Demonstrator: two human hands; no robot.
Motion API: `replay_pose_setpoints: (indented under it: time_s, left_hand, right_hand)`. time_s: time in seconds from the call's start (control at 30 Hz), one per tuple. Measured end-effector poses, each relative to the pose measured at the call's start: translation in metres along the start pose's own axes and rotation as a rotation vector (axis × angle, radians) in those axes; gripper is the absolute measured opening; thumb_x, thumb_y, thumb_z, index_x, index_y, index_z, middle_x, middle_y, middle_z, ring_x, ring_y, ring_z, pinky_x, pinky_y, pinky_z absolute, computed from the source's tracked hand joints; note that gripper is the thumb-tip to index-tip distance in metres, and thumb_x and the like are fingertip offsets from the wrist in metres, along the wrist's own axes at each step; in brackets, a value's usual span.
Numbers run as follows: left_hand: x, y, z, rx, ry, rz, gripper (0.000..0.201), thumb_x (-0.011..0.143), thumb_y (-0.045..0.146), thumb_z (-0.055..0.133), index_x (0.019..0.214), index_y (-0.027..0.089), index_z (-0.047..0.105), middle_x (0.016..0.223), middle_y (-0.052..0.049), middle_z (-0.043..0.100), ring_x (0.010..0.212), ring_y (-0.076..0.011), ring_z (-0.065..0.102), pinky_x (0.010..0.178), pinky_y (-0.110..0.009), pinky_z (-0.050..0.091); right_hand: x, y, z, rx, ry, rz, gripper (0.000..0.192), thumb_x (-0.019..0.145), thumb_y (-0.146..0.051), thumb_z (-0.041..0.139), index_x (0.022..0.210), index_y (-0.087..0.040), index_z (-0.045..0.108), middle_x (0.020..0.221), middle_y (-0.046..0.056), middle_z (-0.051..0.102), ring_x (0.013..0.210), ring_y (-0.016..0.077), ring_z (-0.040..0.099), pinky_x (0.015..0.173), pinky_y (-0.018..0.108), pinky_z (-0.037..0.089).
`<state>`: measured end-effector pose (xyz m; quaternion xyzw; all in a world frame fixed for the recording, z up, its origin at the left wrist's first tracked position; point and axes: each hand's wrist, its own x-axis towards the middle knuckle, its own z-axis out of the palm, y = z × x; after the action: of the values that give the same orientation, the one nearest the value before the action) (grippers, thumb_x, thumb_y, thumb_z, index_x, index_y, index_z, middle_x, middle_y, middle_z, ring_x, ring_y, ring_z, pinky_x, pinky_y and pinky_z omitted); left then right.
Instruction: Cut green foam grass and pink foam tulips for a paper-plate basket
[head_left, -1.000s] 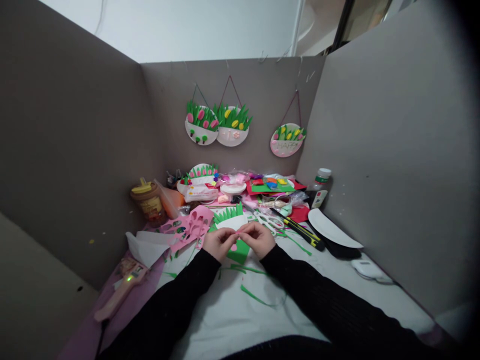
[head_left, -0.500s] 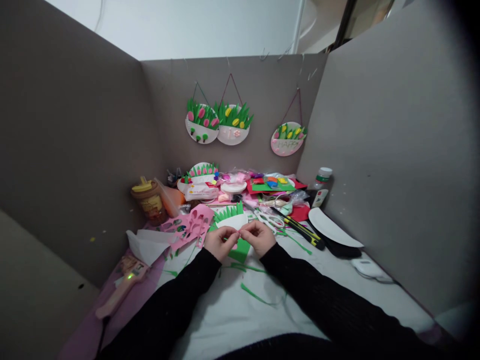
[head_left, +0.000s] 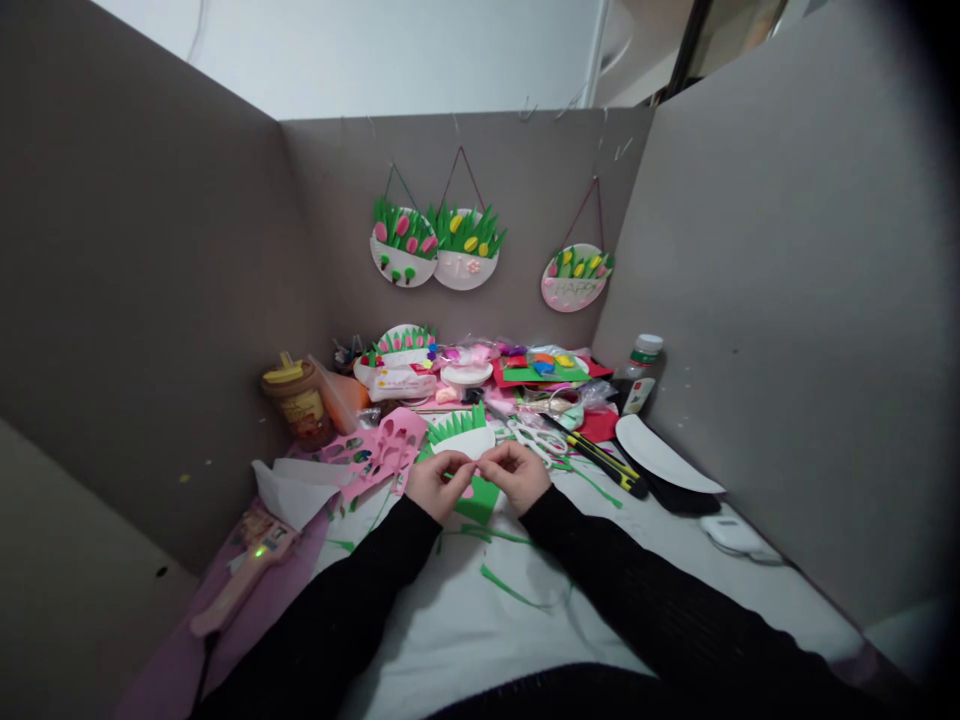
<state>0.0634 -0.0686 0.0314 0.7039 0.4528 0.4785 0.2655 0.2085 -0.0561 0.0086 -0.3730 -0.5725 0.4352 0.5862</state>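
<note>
My left hand and my right hand meet at the fingertips, each closed in a pinch. Between them shows a sliver of a small pink piece, mostly hidden by the fingers; it looks like paper. Beneath the hands lies a green sheet with a pink cut-out on it. Just beyond, a white paper-plate pocket holds a fringe of green paper grass. A pink sheet full of cut holes is left of my left hand.
White scissors and a black-and-yellow cutter lie to the right, near a half plate. At left are a brown cup and a pink glue gun with a lit light. Decorated plates hang on the back panel.
Both hands stay pinched together at nearly the same spot. Only the fingertips shift slightly around the pink piece.
</note>
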Motion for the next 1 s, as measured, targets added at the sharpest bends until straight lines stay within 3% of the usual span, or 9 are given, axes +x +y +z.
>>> replay_pose_setpoints:
  time_s: [0.2, 0.57, 0.83, 1.0]
  left_hand:
    - [0.001, 0.000, 0.001, -0.047, -0.032, -0.036, 0.018, 0.073, 0.029, 0.055, 0.070, 0.012, 0.061, 0.056, -0.002, 0.061, 0.050, -0.0096, 0.057, 0.045, -0.017, 0.042]
    - [-0.001, -0.005, 0.002, 0.044, 0.009, 0.069, 0.016, 0.072, 0.028, 0.058, 0.072, 0.013, 0.064, 0.060, -0.002, 0.064, 0.049, -0.0085, 0.057, 0.045, -0.017, 0.046]
    - [-0.002, -0.010, 0.003, 0.185, 0.063, 0.305, 0.013, 0.075, 0.025, 0.055, 0.076, 0.015, 0.064, 0.069, -0.003, 0.067, 0.055, -0.0088, 0.059, 0.051, -0.017, 0.048]
    - [-0.003, -0.010, 0.002, 0.240, 0.050, 0.323, 0.015, 0.078, 0.025, 0.052, 0.079, 0.015, 0.063, 0.072, -0.004, 0.068, 0.058, -0.0095, 0.060, 0.054, -0.018, 0.049]
  right_hand:
    - [-0.001, -0.001, 0.001, -0.014, 0.002, -0.028, 0.019, 0.064, -0.032, 0.067, 0.063, -0.018, 0.055, 0.064, 0.001, 0.061, 0.060, 0.0134, 0.055, 0.058, 0.027, 0.044]
    - [0.000, 0.000, 0.002, -0.032, 0.029, -0.042, 0.018, 0.065, -0.031, 0.065, 0.061, -0.018, 0.052, 0.060, 0.000, 0.057, 0.056, 0.0122, 0.051, 0.055, 0.026, 0.042]
    - [-0.001, -0.001, 0.002, -0.055, 0.035, -0.045, 0.018, 0.064, -0.031, 0.063, 0.061, -0.018, 0.050, 0.060, -0.001, 0.056, 0.053, 0.0113, 0.049, 0.053, 0.025, 0.041]
    - [0.000, 0.001, 0.003, -0.049, 0.049, -0.029, 0.019, 0.063, -0.032, 0.064, 0.060, -0.019, 0.051, 0.059, -0.001, 0.056, 0.052, 0.0113, 0.049, 0.052, 0.025, 0.041]
